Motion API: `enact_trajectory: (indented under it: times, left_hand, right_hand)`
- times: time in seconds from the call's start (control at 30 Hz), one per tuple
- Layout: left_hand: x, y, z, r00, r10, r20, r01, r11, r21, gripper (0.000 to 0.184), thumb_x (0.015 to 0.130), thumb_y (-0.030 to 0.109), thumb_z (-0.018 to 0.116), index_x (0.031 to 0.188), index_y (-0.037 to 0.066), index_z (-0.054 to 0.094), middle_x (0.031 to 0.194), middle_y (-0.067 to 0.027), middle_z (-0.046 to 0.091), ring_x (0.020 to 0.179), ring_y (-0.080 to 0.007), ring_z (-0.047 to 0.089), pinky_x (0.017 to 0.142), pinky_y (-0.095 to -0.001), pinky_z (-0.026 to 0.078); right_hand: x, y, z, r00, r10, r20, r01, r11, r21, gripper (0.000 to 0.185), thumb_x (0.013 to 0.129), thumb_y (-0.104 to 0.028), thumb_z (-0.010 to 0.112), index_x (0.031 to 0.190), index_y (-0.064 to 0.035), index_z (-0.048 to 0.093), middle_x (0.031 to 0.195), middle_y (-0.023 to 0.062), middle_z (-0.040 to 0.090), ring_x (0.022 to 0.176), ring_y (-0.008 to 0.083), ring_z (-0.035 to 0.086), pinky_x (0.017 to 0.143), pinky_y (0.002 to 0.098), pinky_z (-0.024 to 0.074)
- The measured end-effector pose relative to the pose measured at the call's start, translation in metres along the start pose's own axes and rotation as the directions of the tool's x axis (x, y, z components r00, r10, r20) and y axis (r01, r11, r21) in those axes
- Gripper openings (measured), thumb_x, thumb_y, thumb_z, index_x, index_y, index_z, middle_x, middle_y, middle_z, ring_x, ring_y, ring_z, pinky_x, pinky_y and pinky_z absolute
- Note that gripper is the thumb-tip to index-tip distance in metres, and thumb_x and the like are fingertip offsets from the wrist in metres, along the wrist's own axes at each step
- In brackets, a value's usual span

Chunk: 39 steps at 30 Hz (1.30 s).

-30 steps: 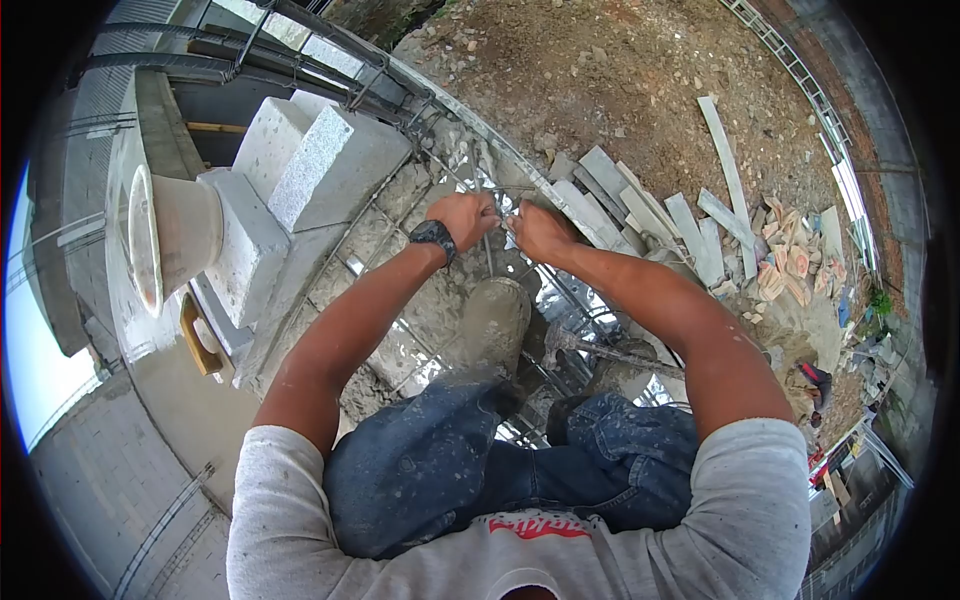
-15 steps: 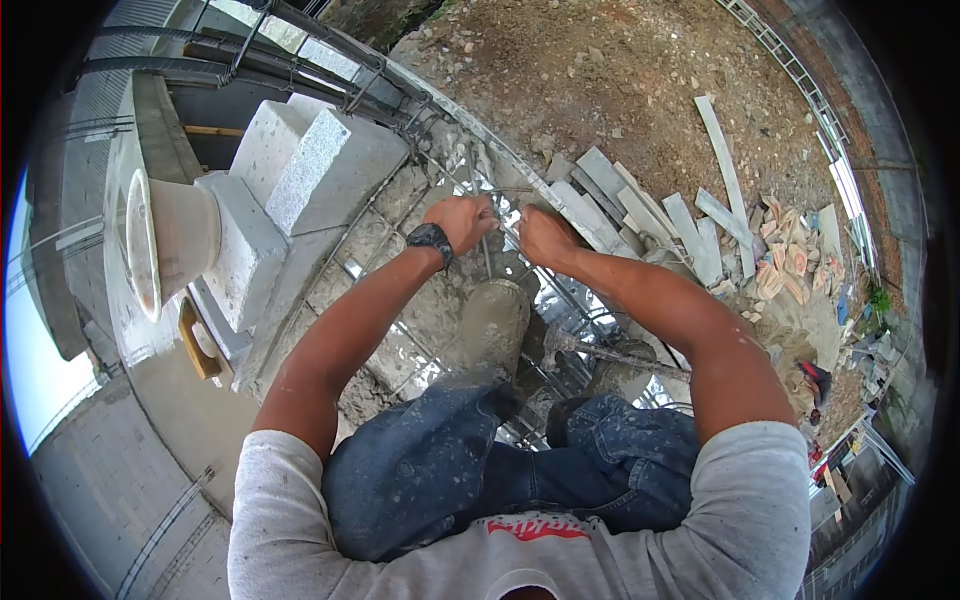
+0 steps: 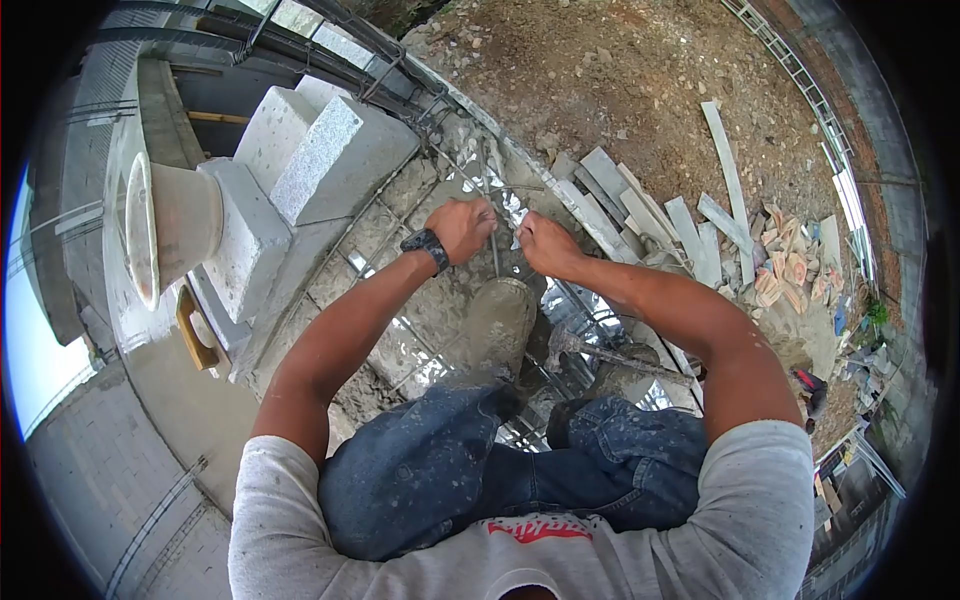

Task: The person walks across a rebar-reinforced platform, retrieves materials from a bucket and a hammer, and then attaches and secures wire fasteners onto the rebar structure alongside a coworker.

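My left hand [image 3: 462, 230], with a dark watch on the wrist, is closed in front of me beside a thin steel bar [image 3: 495, 258]. To its right, a small gap away, my right hand [image 3: 548, 243] is closed too, fingertips curled toward the left one. Whatever either hand pinches is too small or hidden to name. Beneath them runs a grid of reinforcing bars [image 3: 418, 338] over wet concrete and shiny foil-like patches [image 3: 512, 208]. My mud-covered boot [image 3: 502, 322] stands just below the hands. A dirty long-handled tool [image 3: 620, 352] lies right of the boot.
Pale blocks [image 3: 325, 165] are stacked on the left, with a whitish bucket [image 3: 185, 225] on its side and a wooden-edged float [image 3: 193, 330] near them. Boards [image 3: 625, 200] and crumpled bags [image 3: 785, 272] lie right. A ladder [image 3: 785, 55] is at the far right.
Both hands have shifted slightly downward in view and stay close together and closed. The camera view has moved a little; the surroundings stay the same.
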<state>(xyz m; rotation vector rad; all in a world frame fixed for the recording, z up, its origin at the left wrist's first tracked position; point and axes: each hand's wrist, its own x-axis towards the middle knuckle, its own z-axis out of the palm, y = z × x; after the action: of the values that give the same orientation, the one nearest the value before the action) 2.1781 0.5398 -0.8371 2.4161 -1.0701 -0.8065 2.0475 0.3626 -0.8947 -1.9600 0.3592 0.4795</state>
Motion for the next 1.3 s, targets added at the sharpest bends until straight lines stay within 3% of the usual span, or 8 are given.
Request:
enact_trajectory:
  times: [0.13,0.33,0.53,0.63,0.83,0.93,1.03,1.3]
  left_hand:
    - [0.001,0.005,0.0,1.0,0.019,0.002,-0.019,0.999,-0.041,0.027,0.089,0.032,0.068,0.098,0.007,0.068,0.076,-0.0162,0.069,0.073,-0.0374,0.068,0.068,-0.0461,0.053]
    - [0.006,0.003,0.01,1.0,-0.017,0.007,0.017,1.0,0.009,0.025,0.086,0.031,0.068,0.095,0.008,0.068,0.076,-0.0157,0.07,0.074,-0.0369,0.069,0.068,-0.0468,0.053]
    - [0.01,0.003,0.013,1.0,-0.025,0.007,0.025,1.0,0.014,0.024,0.086,0.03,0.069,0.094,0.007,0.067,0.079,-0.0172,0.071,0.078,-0.0396,0.069,0.069,-0.048,0.053]
    - [0.009,0.003,0.014,1.0,-0.013,-0.005,0.013,1.0,-0.009,0.022,0.086,0.029,0.068,0.093,0.007,0.067,0.079,-0.0176,0.07,0.078,-0.0402,0.069,0.069,-0.0484,0.053]
    - [0.01,0.011,0.017,0.998,-0.07,-0.011,0.07,0.997,0.028,0.021,0.082,0.026,0.068,0.09,0.008,0.066,0.079,-0.0178,0.07,0.078,-0.0402,0.069,0.07,-0.0483,0.053]
    - [0.013,0.018,0.012,0.995,-0.096,0.034,0.095,0.995,0.035,0.02,0.079,0.025,0.068,0.088,0.008,0.066,0.079,-0.0179,0.071,0.079,-0.0402,0.069,0.07,-0.0483,0.054]
    - [0.017,0.023,0.008,0.991,-0.101,0.086,0.097,0.994,0.046,0.019,0.077,0.024,0.069,0.086,0.008,0.067,0.08,-0.0183,0.071,0.08,-0.0403,0.069,0.071,-0.0484,0.054]
    - [0.026,0.029,0.01,0.986,-0.067,0.151,0.041,0.984,0.173,0.023,0.076,0.026,0.067,0.09,0.007,0.068,0.087,-0.0218,0.071,0.085,-0.0427,0.069,0.077,-0.0516,0.055]
  right_hand:
    - [-0.01,-0.009,-0.018,0.985,-0.087,0.15,0.105,0.987,-0.117,0.023,0.096,-0.026,0.06,0.098,-0.0032,0.061,0.088,0.0238,0.068,0.091,0.0463,0.066,0.082,0.0536,0.0501]
    - [-0.011,-0.017,-0.021,0.964,-0.229,0.135,0.261,0.916,-0.306,0.021,0.091,-0.022,0.069,0.095,-0.0032,0.06,0.1,0.0212,0.068,0.097,0.0443,0.065,0.083,0.0542,0.0501]
    - [-0.008,-0.011,-0.015,0.99,-0.135,0.035,0.139,0.925,-0.354,0.027,0.09,-0.023,0.068,0.104,-0.0038,0.057,0.104,0.0225,0.067,0.097,0.0459,0.065,0.083,0.0558,0.0503]
    - [-0.007,-0.02,-0.024,0.99,-0.037,0.138,0.079,0.945,-0.316,0.026,0.088,-0.022,0.067,0.101,-0.0005,0.063,0.107,0.0288,0.067,0.104,0.0466,0.065,0.091,0.0542,0.0505]
    - [-0.002,-0.014,-0.014,0.991,0.034,0.132,-0.003,0.974,-0.227,0.03,0.088,-0.023,0.062,0.099,0.004,0.066,0.101,0.0322,0.066,0.098,0.0476,0.066,0.088,0.054,0.0514]
    - [0.006,-0.01,-0.025,0.97,-0.06,0.236,0.106,0.976,-0.188,0.028,0.087,-0.022,0.062,0.092,0.0046,0.067,0.092,0.0309,0.067,0.092,0.0481,0.067,0.084,0.0537,0.0526]
    - [0.014,0.004,-0.018,0.965,-0.16,0.209,0.196,0.967,-0.162,0.027,0.085,-0.022,0.063,0.085,0.005,0.067,0.086,0.0304,0.067,0.087,0.0485,0.067,0.081,0.0533,0.0536]
    - [0.002,-0.006,-0.009,0.993,0.032,0.112,0.003,0.955,-0.298,0.021,0.085,-0.018,0.061,0.097,-0.0013,0.067,0.103,0.0255,0.07,0.102,0.0457,0.067,0.086,0.0529,0.0522]
